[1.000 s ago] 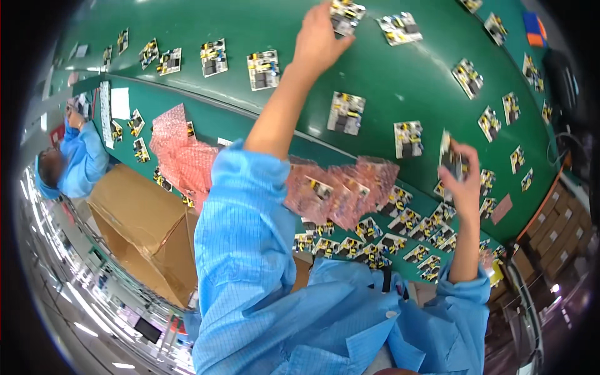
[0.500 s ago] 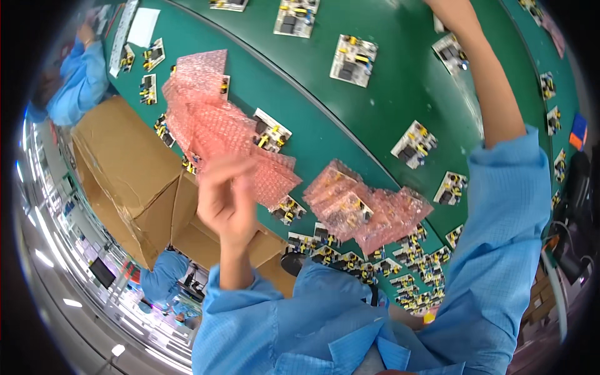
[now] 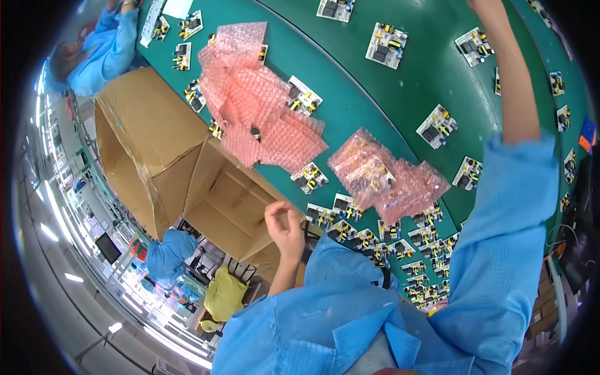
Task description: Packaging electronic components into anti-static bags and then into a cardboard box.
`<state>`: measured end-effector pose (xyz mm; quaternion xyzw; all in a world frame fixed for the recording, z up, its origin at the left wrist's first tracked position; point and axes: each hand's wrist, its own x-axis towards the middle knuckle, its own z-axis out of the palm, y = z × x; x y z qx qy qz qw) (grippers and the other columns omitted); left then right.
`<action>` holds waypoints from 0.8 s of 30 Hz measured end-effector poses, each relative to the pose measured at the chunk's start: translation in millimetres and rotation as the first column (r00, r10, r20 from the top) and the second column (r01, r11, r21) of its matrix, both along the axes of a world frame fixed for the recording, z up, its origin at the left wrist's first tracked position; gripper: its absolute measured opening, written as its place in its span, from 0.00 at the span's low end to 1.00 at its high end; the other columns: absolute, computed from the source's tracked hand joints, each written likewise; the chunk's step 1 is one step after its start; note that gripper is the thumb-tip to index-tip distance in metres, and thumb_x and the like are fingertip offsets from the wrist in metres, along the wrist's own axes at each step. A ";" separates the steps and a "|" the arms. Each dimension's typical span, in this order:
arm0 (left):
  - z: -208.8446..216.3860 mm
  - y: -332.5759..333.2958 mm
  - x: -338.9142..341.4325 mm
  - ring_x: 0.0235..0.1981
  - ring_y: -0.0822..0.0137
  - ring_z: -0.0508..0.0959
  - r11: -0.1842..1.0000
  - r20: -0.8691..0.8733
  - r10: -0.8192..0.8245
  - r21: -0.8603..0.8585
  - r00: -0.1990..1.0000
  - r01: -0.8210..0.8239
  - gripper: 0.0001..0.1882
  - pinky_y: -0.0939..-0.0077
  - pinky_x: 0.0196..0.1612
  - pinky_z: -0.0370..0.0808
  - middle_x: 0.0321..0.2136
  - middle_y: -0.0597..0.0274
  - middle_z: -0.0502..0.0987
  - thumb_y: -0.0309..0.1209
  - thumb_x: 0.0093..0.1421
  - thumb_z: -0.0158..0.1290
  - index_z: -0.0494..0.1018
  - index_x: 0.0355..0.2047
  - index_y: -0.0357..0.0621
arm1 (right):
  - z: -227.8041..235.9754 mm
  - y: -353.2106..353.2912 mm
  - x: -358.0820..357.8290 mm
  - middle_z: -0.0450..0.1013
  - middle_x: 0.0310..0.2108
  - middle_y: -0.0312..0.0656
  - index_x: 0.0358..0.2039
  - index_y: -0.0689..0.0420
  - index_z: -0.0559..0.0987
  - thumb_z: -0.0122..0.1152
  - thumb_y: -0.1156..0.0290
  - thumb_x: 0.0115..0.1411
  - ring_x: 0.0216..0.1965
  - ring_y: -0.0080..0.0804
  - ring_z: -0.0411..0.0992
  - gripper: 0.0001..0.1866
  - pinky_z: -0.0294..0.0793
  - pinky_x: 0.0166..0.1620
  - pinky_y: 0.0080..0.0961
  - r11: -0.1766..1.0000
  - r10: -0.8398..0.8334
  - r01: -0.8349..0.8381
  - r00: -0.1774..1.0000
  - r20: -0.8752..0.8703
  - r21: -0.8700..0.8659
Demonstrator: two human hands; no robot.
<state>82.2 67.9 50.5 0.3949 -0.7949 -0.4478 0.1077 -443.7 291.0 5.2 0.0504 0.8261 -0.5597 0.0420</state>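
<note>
My left hand (image 3: 285,230) hovers low, in front of the cardboard box's open flaps, fingers loosely curled with a gap to the thumb and nothing seen in them. My right arm reaches far across the green table; the right hand (image 3: 489,6) is cut off by the top edge, so its fingers are hidden. Beside that forearm lies a circuit board (image 3: 475,47) with black and yellow parts. Pink bubble-wrap bags (image 3: 250,94) lie in a loose heap at the left. Nearer me, a second group of bubble-wrap bags (image 3: 365,172) has circuit boards showing through.
Several bare circuit boards (image 3: 428,240) crowd the table's near edge, and others are spread over the green surface (image 3: 350,106). An open cardboard box (image 3: 150,119) stands at the left edge. Beyond it, a co-worker in a blue sleeve (image 3: 109,59) leans at the table.
My left hand has drawn back from the bubble-wrap heap toward my body. My right hand has moved farther toward the top edge. The whole view has shifted a little.
</note>
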 end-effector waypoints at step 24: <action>-43.5 78.4 159.0 0.53 0.43 0.60 0.603 0.230 -0.711 -0.288 0.665 0.744 0.47 0.51 0.57 0.59 0.51 0.40 0.60 0.36 0.41 0.70 0.55 0.55 0.31 | 30.2 117.3 743.0 0.68 0.49 0.54 0.52 0.64 0.67 0.73 0.62 0.46 0.52 0.52 0.65 0.36 0.63 0.56 0.40 0.878 0.029 -0.129 0.976 0.217 0.461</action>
